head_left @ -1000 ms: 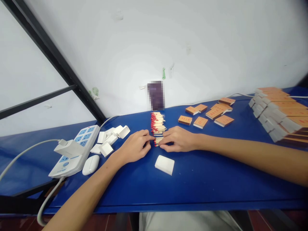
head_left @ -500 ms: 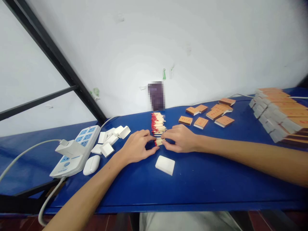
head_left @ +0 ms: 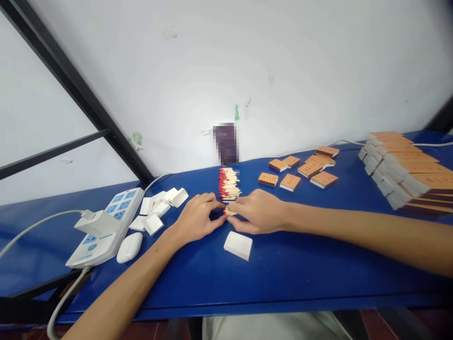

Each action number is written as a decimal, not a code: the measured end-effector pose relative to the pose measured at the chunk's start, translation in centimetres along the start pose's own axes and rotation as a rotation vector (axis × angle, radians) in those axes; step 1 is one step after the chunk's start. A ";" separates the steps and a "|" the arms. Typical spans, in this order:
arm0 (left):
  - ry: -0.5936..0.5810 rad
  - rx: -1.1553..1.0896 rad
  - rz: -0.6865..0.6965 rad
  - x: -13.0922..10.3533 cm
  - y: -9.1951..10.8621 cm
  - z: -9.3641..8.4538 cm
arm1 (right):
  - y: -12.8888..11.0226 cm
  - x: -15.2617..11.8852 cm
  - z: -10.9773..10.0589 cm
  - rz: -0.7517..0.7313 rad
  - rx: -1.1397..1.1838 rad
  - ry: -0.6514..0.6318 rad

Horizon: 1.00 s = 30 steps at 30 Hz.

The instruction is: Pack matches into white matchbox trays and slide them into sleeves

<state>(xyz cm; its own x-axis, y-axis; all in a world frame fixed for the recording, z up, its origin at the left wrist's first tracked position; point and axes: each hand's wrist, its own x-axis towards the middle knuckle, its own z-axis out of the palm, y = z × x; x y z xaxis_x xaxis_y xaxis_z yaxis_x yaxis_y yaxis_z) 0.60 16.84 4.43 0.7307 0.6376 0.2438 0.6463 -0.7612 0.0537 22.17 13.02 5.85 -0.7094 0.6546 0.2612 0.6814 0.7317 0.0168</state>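
Observation:
A long pile of red-headed matches lies on the blue table, heads to the left. At its near end sits a small bunch of matches, partly covered by fingers. My left hand is at the red heads of this bunch, thumb and forefinger closed around that side. From the right, my right hand has its thumb and fingers closed on the stick ends. Just in front of the hands is a white matchbox tray, lying by itself.
White trays, an earphone case and a power strip are at the left. Orange matchboxes are scattered at the right, beside stacked matchboxes. A wall rises behind the blue table.
The view has shifted slightly. My right hand has moved left, closer to my left hand, and its fingers now cover more of the small bunch.

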 end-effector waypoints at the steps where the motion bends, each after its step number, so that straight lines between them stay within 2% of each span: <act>1: -0.007 -0.003 0.000 0.0 0.0 0.0 | -0.7 -0.1 -0.7 -0.005 0.016 -0.033; 4: -0.013 -0.017 -0.001 0.0 0.1 -0.1 | -2.6 -0.7 -2.4 -0.018 0.104 -0.162; 8: 0.003 -0.032 -0.004 -0.1 0.2 0.0 | -3.5 -1.6 -2.9 -0.043 0.055 -0.234; 12: 0.002 0.000 0.017 -0.1 0.1 -0.1 | -2.5 -1.3 -2.9 -0.092 -0.012 -0.239; 17: -0.007 0.042 0.028 -0.1 0.0 -0.1 | -0.4 -0.2 -3.6 -0.029 0.051 -0.309; 22: -0.001 0.039 0.034 -0.1 -0.2 0.2 | 2.7 0.5 -3.8 -0.008 0.252 -0.175; 25: 0.015 0.013 0.025 -0.1 -0.2 0.3 | 4.2 0.8 -3.1 -0.067 0.376 -0.075; 28: 0.024 -0.042 0.017 0.0 -0.1 0.3 | 4.6 0.9 -2.2 -0.057 0.382 0.003; 30: 0.028 -0.080 0.014 0.0 0.0 0.3 | 4.5 0.9 -1.8 -0.021 0.351 -0.008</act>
<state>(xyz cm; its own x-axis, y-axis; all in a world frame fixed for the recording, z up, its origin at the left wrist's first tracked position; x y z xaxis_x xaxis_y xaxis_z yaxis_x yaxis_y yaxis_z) 0.65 16.91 4.12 0.7321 0.6245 0.2721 0.6160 -0.7774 0.1270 24.89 16.55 7.91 -0.7247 0.6393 0.2572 0.5643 0.7648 -0.3111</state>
